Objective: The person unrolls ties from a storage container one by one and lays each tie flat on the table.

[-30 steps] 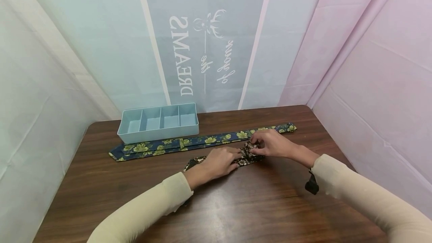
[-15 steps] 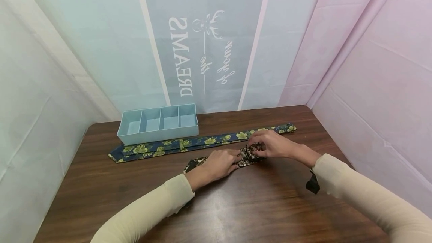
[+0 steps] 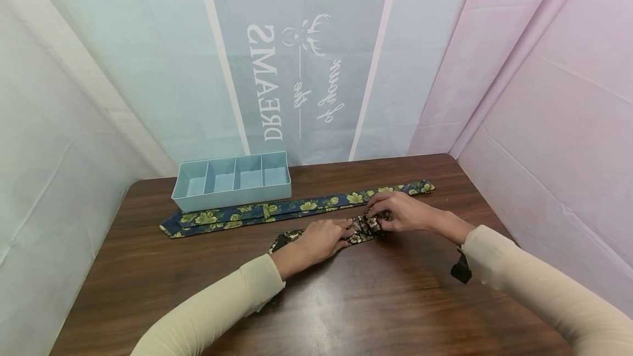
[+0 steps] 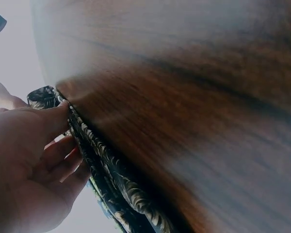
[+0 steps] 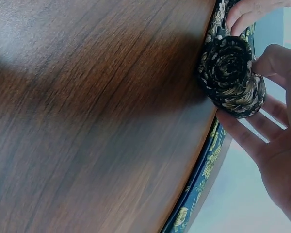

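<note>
A black necktie [image 3: 362,229] with a pale floral print lies across the middle of the table, its right end wound into a roll [image 5: 228,68]. My right hand [image 3: 403,212] holds this roll, thumb on one side and fingers on the other, as the right wrist view shows. My left hand [image 3: 320,238] rests on the flat part of the tie, its fingers [image 4: 58,155] fairly straight and pressing the cloth. The pointed wide end of the tie sticks out left of that hand. Part of the tie is hidden beneath the left hand.
Behind the hands, a blue necktie [image 3: 306,206] with yellow flowers lies stretched lengthwise. A light blue box [image 3: 232,199] with several compartments stands at the back left, close to that tie. Fabric walls [image 3: 316,70] enclose the brown table [image 3: 376,301].
My right hand has shifted slightly to the right, and its fingers have moved around the roll. The left hand stays in place on the black necktie.
</note>
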A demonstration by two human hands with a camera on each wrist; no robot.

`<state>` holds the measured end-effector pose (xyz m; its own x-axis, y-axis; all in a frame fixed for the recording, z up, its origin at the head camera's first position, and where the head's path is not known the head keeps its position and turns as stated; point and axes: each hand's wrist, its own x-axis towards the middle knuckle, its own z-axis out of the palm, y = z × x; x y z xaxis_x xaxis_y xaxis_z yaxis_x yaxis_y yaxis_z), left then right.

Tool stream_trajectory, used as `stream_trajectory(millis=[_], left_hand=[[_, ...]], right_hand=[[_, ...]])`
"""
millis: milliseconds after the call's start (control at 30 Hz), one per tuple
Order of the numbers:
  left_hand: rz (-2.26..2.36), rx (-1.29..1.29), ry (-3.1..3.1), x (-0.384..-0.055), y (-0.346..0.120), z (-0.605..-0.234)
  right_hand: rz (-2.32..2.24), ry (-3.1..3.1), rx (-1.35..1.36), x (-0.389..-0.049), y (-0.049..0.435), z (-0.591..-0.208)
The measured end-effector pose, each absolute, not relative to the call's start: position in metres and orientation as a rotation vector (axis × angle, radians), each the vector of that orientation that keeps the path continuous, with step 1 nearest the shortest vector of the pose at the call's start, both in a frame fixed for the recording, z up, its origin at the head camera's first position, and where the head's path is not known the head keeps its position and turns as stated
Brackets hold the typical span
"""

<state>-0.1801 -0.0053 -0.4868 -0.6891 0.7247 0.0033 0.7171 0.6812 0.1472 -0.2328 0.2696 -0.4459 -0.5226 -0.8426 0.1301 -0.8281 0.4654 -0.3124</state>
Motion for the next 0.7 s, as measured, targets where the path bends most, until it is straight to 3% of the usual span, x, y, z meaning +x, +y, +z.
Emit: stream_trajectory(millis=[367,700], left_hand=[[0.249,1.206,2.799,-0.179,-0.011,-0.486],[0.325,1.215,2.774,-0.179,-0.023,-0.485]], right_hand=[[-0.59,2.677,-1.414,-0.235,0.279,-0.449],[-0.636,2.791,-1.499,-0.234,0.277,-0.462]])
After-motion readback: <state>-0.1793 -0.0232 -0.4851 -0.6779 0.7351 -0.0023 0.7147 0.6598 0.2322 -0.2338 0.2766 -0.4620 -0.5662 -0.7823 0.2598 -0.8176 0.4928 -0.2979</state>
